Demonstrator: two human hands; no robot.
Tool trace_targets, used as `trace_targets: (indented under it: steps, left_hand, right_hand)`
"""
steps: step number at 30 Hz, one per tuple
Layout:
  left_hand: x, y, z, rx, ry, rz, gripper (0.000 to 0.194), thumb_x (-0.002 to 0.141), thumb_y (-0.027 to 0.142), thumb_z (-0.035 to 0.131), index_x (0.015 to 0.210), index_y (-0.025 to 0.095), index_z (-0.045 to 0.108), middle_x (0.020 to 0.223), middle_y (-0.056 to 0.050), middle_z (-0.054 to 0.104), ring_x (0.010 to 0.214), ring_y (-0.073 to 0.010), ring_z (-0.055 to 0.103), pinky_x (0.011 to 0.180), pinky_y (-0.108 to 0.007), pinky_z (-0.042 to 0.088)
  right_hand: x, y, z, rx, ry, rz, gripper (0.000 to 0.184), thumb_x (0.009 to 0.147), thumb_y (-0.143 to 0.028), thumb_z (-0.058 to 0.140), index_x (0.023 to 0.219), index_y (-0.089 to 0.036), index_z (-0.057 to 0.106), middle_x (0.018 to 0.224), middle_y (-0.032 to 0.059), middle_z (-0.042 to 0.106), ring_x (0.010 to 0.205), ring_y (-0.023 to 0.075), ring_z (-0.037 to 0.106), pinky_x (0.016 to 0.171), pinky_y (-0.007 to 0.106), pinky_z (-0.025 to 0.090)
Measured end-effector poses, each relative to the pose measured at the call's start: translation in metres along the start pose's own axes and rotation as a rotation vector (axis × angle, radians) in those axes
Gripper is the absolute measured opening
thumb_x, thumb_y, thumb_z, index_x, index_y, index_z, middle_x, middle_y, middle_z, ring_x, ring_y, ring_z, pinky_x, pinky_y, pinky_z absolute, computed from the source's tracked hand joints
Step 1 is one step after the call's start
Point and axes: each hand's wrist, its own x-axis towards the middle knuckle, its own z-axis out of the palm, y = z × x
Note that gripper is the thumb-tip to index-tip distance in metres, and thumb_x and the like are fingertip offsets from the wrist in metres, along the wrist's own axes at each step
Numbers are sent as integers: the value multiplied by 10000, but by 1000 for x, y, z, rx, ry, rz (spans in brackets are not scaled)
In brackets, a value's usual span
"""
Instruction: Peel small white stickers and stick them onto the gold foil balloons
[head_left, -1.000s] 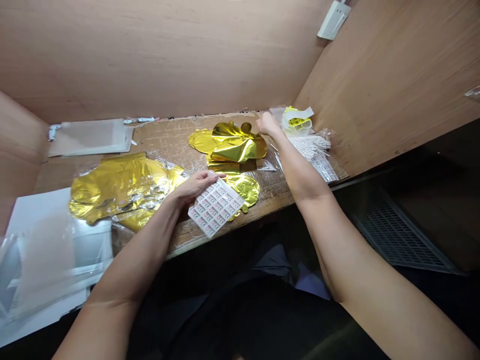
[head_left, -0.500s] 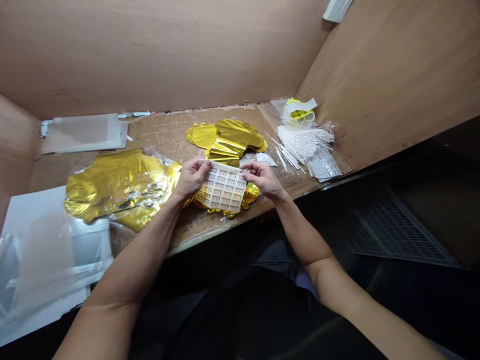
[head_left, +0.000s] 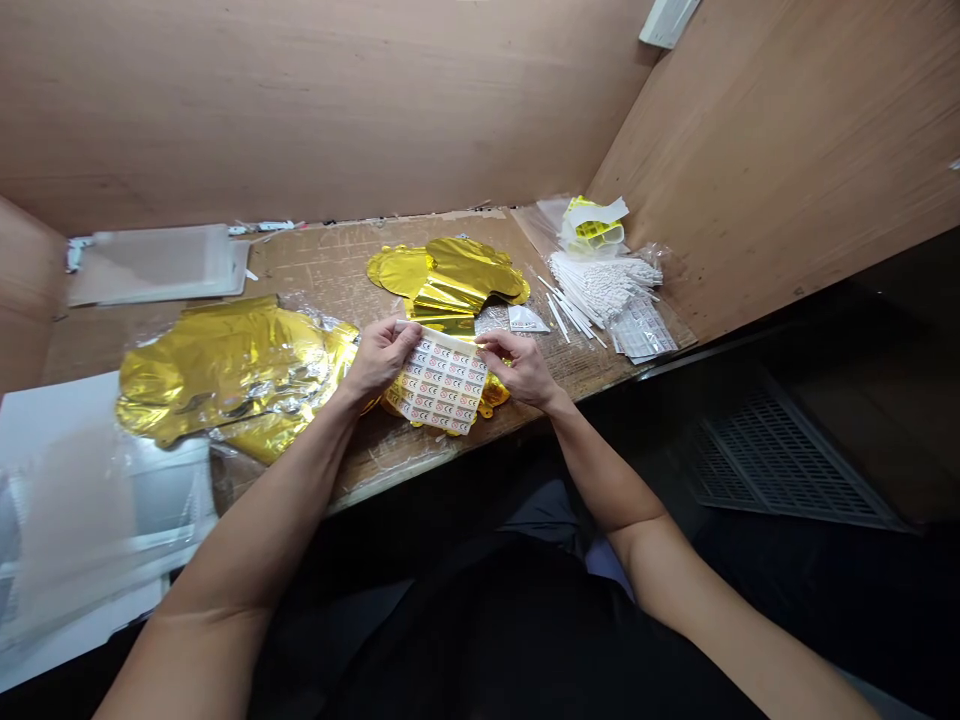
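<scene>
The left hand [head_left: 381,360] and right hand [head_left: 521,368] are almost closed, and each pinches the top edge of a white sticker sheet [head_left: 441,382]. The sheet lies over a gold foil balloon [head_left: 495,395], mostly hiding it. Right of this balloon, white sticks [head_left: 600,290] lie against a clear plastic bag [head_left: 652,255]; the sheet's print is too small to read.

Label sheet [head_left: 441,380]: I read repeating CE marks [head_left: 424,376] beside small red circle signs [head_left: 442,393]; anything finer is illegible.
</scene>
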Motion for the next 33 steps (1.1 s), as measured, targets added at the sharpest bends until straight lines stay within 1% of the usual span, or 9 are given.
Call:
trace_targets:
  steps: [3,7,12,20,24,26,30,31,33]
  left_hand:
    - [1,-1,0,-29,19,-13,473,851,578,847,779,155,647,706,-72,599,570,-166,538,503,-221,458]
    - [1,2,2,-70,26,-33,489,803,575,890,772,149,652,696,-71,597,561,-162,532,500,-220,461]
    - [1,5,3,-68,27,-52,483,785,568,884,765,149,644,690,-74,599,551,-163,534,488,-220,461]
    - [1,4,2,-53,13,-77,480,781,578,875,793,147,664,697,-86,621,544,-184,563,480,-241,495]
    - [1,3,1,-48,-6,-86,471,790,564,881,805,140,675,706,-91,633,547,-188,575,478,-238,506]
    - [2,1,0,-55,-21,-108,441,802,527,884,811,134,683,714,-98,644,547,-189,583,478,-237,512]
    - [8,2,-6,-131,54,-210,357,883,410,868,794,124,674,712,-101,653,542,-190,598,477,-230,518]
    - [10,4,-8,-173,95,-252,341,926,388,846,808,122,670,723,-101,659,557,-193,612,491,-232,531]
    - [13,11,-11,-280,164,-335,278,1046,334,743,895,111,674,773,-98,682,610,-189,646,539,-224,559]
  right_hand:
    - [-2,1,-1,-151,18,-181,203,1056,-297,586,1141,-185,732,1092,105,773,973,214,721,903,375,559]
    - [-5,1,-5,-213,22,-349,196,1081,-249,549,1090,-188,736,1039,107,741,948,204,699,869,360,570]
    - [-5,-3,-7,-201,-15,-252,246,1078,-309,579,1267,-197,690,1139,120,730,1024,227,693,925,393,567]
    - [-7,0,-7,-212,-28,-347,174,1081,-254,570,1121,-216,736,1063,100,702,983,206,673,878,370,568]
    - [-9,-9,-7,-253,-38,-313,144,1054,-272,605,992,-227,727,1137,117,662,1111,250,619,956,430,546]
    - [-10,-16,-7,-142,-26,-275,128,1047,-288,615,976,-224,700,1099,106,653,1098,249,614,971,432,535]
    - [-7,-26,-17,184,194,-23,168,1043,-382,607,1017,-219,639,959,67,626,911,203,612,850,360,532]
    - [-5,-26,-20,200,189,37,187,1029,-400,621,1009,-215,642,939,61,624,884,196,602,831,348,524]
    - [-1,-26,-24,177,-2,86,196,986,-395,668,969,-200,671,913,52,641,870,188,596,835,335,507]
